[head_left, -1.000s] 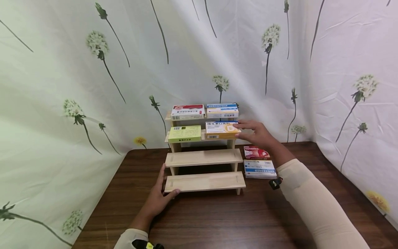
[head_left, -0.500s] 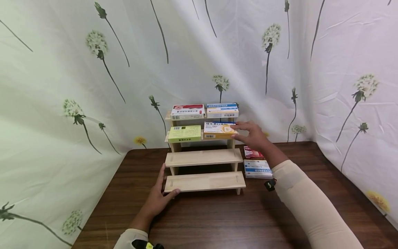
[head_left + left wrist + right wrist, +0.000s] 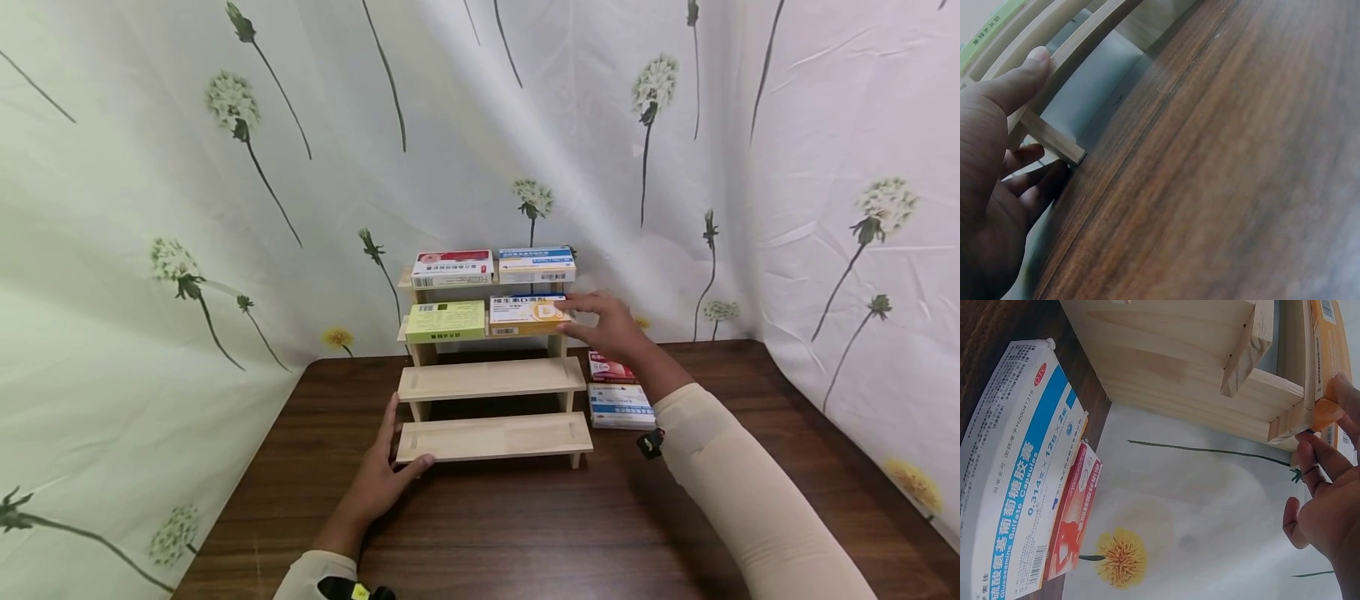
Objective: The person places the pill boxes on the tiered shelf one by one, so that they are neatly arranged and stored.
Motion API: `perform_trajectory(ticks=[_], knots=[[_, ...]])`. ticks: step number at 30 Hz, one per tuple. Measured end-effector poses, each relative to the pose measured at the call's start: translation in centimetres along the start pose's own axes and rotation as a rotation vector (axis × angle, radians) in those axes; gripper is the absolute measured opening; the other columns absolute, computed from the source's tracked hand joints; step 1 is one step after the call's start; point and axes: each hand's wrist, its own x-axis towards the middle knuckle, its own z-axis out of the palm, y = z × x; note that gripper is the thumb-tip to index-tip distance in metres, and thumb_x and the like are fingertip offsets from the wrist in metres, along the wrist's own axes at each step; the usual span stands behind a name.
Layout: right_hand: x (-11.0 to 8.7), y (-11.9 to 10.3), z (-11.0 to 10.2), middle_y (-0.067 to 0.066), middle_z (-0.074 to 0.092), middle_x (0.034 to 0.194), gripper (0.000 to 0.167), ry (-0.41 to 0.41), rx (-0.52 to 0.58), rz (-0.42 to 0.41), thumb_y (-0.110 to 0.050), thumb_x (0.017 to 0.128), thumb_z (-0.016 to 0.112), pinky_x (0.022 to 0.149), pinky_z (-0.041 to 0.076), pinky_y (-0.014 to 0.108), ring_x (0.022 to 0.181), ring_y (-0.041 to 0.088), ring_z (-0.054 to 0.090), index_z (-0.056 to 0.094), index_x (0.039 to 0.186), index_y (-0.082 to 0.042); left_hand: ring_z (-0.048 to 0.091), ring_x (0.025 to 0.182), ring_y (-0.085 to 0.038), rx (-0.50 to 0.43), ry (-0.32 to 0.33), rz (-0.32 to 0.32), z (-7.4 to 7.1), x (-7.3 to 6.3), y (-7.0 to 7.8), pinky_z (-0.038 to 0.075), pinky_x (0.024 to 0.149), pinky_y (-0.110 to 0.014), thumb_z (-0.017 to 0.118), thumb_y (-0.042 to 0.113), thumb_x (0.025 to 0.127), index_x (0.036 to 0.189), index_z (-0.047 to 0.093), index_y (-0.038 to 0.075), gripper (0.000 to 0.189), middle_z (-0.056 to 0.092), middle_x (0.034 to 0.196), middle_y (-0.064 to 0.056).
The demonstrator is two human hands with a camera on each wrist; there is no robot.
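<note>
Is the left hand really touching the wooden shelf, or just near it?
Touching. The left wrist view shows the left hand with its thumb laid on an edge of the wooden shelf.

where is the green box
In the head view, the green box lies left on the second shelf from the top, beside the orange-and-white box the right hand holds.

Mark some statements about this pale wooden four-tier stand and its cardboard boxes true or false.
1. The right hand grips the white-and-orange cardboard box. True.
2. The left hand grips that box too. False: it holds the left end of the pale wooden stand.
3. The lime-green cardboard box lies on the stand, left of the white-and-orange one. True.
4. The white-and-orange box is on the top tier. False: it is one level below.
</note>
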Motion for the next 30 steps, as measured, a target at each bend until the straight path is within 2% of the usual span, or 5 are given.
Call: perform_trajectory(ticks=[6, 11, 15, 21, 30], knots=[[0.1, 0.0, 0.0, 0.016, 0.06, 0.157, 0.048, 0.006, 0.012, 0.042, -0.026, 0.099, 0.084, 0.117, 0.046, 0.067, 0.143, 0.039, 0.052, 0.073, 0.146, -0.021, 0.067, 0.135, -0.039, 0.002, -0.001, 0.007, 0.0, 0.0, 0.0, 0.056, 0.107, -0.049, 0.084, 0.027, 0.1, 0.175, -0.004, 0.043, 0.117, 0.049, 0.163, -0.027], [0.2, 0.0, -0.2, 0.017, 0.057, 0.162, 0.05, -0.004, 0.028, 0.033, -0.024, 0.098, 0.085, 0.119, 0.044, 0.068, 0.147, 0.041, 0.05, 0.072, 0.147, -0.02, 0.067, 0.135, -0.038, -0.002, -0.002, 0.0, 0.0, -0.1, 0.0, 0.056, 0.107, -0.049, 0.084, 0.026, 0.1, 0.175, -0.004, 0.044, 0.117, 0.049, 0.163, -0.027], [0.3, 0.2, -0.5, 0.014, 0.05, 0.17, 0.055, -0.013, 0.06, 0.041, -0.024, 0.098, 0.085, 0.123, 0.039, 0.069, 0.156, 0.044, 0.044, 0.068, 0.151, -0.021, 0.067, 0.135, -0.039, -0.004, -0.002, 0.0, 0.0, 0.0, 0.1, 0.056, 0.108, -0.05, 0.084, 0.028, 0.1, 0.175, -0.003, 0.045, 0.117, 0.048, 0.164, -0.026], [-0.1, 0.6, -1.1, 0.013, 0.043, 0.174, 0.058, -0.012, 0.171, 0.062, -0.027, 0.1, 0.083, 0.13, 0.027, 0.07, 0.166, 0.043, 0.03, 0.065, 0.154, -0.017, 0.067, 0.135, -0.039, 0.0, 0.0, 0.004, 0.0, 0.1, 0.0, 0.055, 0.108, -0.055, 0.084, 0.031, 0.099, 0.175, -0.003, 0.047, 0.116, 0.047, 0.166, -0.025], [-0.8, 1.6, -1.8, 0.008, 0.047, 0.172, 0.053, 0.013, 0.172, 0.037, -0.033, 0.102, 0.081, 0.13, 0.026, 0.072, 0.166, 0.041, 0.032, 0.069, 0.15, -0.015, 0.069, 0.132, -0.039, -0.028, 0.0, 0.025, 0.0, -0.1, -0.2, 0.058, 0.104, -0.049, 0.084, 0.026, 0.1, 0.175, -0.001, 0.046, 0.116, 0.05, 0.163, -0.027]])
